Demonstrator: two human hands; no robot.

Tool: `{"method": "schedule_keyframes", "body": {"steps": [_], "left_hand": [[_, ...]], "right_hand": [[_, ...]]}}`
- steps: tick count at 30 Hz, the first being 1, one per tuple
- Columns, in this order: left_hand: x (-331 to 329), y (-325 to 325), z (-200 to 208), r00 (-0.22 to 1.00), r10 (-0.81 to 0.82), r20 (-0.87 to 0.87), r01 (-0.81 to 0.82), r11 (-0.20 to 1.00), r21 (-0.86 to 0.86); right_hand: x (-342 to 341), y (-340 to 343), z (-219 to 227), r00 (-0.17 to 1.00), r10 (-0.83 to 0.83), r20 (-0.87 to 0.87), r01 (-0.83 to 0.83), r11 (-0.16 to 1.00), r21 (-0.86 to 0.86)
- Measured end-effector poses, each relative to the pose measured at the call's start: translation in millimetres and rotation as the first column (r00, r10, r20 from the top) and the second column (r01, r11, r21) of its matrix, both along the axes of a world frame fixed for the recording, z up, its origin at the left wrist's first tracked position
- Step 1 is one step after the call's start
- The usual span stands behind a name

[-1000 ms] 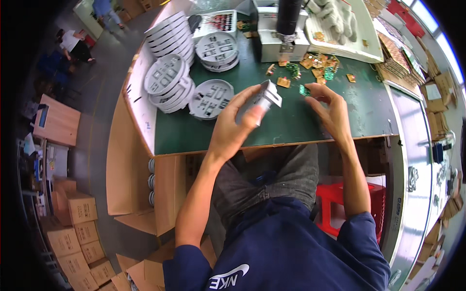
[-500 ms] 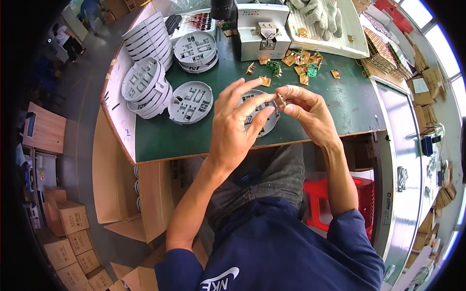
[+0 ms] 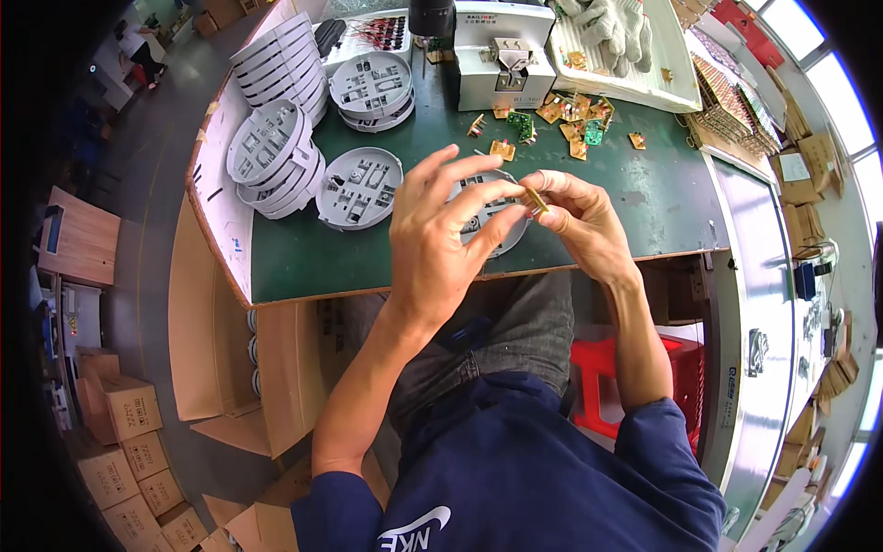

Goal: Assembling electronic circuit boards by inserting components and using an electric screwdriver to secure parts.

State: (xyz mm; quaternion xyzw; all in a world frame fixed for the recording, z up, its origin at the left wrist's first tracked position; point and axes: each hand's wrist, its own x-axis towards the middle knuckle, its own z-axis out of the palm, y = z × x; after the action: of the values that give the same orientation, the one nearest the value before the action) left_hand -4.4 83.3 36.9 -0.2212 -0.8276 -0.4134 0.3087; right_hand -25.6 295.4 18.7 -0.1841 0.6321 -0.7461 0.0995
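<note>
Over the grey disc's (image 3: 508,241) right edge, our right hand (image 3: 591,230) pinches the small board (image 3: 537,201), apparently orienting it; our left hand's (image 3: 430,235) thumb and forefinger meet it, grip unclear, so steady alignment seems needed next.

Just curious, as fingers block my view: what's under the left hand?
Under the left hand, a round grey housing lies on the green table. Parts of its rim and interior show; that hand hides other parts.
</note>
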Motion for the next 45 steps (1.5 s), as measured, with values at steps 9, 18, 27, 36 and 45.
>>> {"method": "schedule_keyframes", "body": {"steps": [9,18,27,36,45], "left_hand": [[-2.7,-10.3,-13.7,1.000,-0.010,0.009,0.011,0.999,-0.036],[0.7,-9.5,-42.8,0.966,0.036,0.255,-0.004,0.992,-0.127],[-1.2,-13.2,-45.3,0.961,0.034,0.276,0.013,0.986,-0.166],[0.2,-14.2,-45.3,0.960,0.071,0.271,-0.012,0.977,-0.214],[-1.4,-11.7,-46.6,0.972,0.053,0.229,0.000,0.974,-0.227]], "right_hand": [[-3.4,-10.0,1.2,0.998,-0.061,-0.030,0.062,0.997,0.052],[-29.0,-41.2,3.9,0.790,0.003,-0.613,0.466,0.648,0.603],[-35.6,-46.9,5.5,0.785,0.089,-0.613,0.457,0.584,0.671],[-21.6,-33.0,-1.4,0.742,0.139,-0.656,0.413,0.675,0.611],[-131.6,-80.1,100.2,0.657,-0.437,-0.614,0.380,0.896,-0.231]]}}
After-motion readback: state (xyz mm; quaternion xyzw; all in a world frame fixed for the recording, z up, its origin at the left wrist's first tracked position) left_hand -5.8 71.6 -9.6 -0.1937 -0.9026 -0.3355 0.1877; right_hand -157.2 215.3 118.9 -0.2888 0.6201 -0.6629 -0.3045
